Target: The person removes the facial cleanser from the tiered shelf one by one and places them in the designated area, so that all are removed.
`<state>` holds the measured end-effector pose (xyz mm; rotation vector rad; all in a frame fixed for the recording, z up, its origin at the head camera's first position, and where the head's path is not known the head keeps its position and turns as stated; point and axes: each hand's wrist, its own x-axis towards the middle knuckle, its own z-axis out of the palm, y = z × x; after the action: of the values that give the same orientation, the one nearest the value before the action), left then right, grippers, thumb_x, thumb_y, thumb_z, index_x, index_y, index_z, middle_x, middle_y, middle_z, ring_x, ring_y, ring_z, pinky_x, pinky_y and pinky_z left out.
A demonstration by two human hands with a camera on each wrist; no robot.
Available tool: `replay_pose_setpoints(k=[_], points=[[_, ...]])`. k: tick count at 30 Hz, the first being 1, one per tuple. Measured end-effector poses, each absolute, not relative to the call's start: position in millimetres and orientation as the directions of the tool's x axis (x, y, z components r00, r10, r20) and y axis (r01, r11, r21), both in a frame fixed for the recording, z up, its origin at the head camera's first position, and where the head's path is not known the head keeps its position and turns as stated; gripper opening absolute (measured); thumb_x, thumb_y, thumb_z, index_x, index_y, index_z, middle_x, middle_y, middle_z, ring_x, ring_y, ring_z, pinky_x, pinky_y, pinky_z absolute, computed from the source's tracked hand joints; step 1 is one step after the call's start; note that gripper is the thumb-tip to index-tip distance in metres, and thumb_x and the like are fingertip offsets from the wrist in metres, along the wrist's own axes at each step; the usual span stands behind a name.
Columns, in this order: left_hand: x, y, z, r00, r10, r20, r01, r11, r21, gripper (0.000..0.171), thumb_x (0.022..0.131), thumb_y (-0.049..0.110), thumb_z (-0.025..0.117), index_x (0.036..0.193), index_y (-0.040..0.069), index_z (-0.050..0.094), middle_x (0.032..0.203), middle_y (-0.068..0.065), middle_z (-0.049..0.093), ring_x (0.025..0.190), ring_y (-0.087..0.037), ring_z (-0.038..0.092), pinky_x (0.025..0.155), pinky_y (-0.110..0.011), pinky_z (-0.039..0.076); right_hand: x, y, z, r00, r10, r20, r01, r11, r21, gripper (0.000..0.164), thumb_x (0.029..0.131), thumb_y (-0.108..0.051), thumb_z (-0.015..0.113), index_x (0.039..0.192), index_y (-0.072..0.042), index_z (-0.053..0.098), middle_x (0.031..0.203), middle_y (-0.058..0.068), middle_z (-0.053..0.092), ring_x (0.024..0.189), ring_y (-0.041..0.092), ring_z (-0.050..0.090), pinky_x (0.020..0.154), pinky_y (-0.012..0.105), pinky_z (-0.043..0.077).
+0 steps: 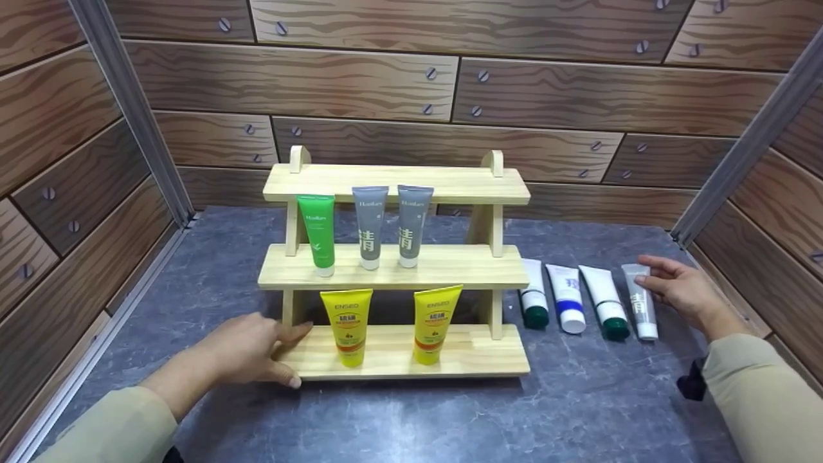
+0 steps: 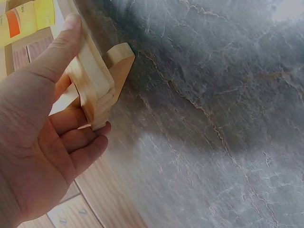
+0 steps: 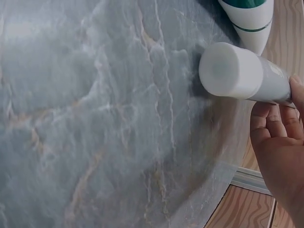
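Observation:
A three-tier wooden shelf (image 1: 393,275) stands in the middle of the table. My left hand (image 1: 247,350) grips the left end of its bottom tier; the left wrist view shows the thumb along the board (image 2: 92,71) and fingers curled about its end. At the far right, my right hand (image 1: 685,292) pinches the upper end of a grey tube (image 1: 640,305) between thumb and fingers. That tube's white cap (image 3: 225,70) faces the right wrist camera. A green tube (image 1: 316,231) and two grey tubes (image 1: 370,225) stand on the middle tier. Two yellow tubes (image 1: 348,325) stand on the bottom tier.
Between shelf and right hand lie a white tube with a green cap (image 1: 533,292), one with a blue band (image 1: 567,299) and another green-capped white tube (image 1: 603,301). Wood-patterned panels (image 1: 360,83) enclose the dark marbled table (image 1: 411,421) at the back and sides.

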<state>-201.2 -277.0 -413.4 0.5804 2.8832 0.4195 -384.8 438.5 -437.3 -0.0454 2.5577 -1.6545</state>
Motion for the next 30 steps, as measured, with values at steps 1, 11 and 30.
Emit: replay_pose_setpoints(k=[1, 11, 30], points=[[-200.9, -276.9, -413.3, -0.909, 0.402, -0.109, 0.354, 0.884, 0.305, 0.095, 0.071, 0.058, 0.092, 0.15, 0.016, 0.062, 0.092, -0.011, 0.072, 0.088, -0.026, 0.065, 0.087, -0.059, 0.056, -385.4, 438.6, -438.3, -0.995, -0.073, -0.066, 0.03, 0.411, -0.911, 0.034, 0.103, -0.016, 0.073, 0.113, -0.048, 0.065, 0.105, -0.02, 0.062, 0.089, 0.0, 0.059, 0.075, 0.022, 0.053], [-201.6, -276.2, -413.2, -0.906, 0.409, -0.109, 0.361, 0.881, 0.305, 0.095, 0.071, 0.058, 0.092, 0.15, 0.015, 0.062, 0.094, -0.01, 0.072, 0.09, -0.027, 0.066, 0.088, -0.06, 0.056, -388.1, 441.6, -444.0, -0.995, -0.072, -0.07, 0.027, 0.481, -0.876, 0.051, 0.103, -0.019, 0.073, 0.151, -0.013, 0.055, 0.108, -0.019, 0.06, 0.091, -0.002, 0.059, 0.075, 0.023, 0.054], [-201.3, -276.6, -413.6, -0.905, 0.41, -0.115, 0.362, 0.882, 0.303, 0.096, 0.071, 0.057, 0.092, 0.151, 0.015, 0.061, 0.076, 0.002, 0.061, 0.079, -0.02, 0.06, 0.082, -0.056, 0.057, -393.9, 439.7, -447.9, -0.99, -0.082, -0.119, 0.051, 0.571, -0.819, 0.073, 0.107, -0.023, 0.066, 0.159, 0.011, 0.028, 0.126, 0.008, 0.062, 0.091, 0.003, 0.06, 0.076, 0.027, 0.055]])
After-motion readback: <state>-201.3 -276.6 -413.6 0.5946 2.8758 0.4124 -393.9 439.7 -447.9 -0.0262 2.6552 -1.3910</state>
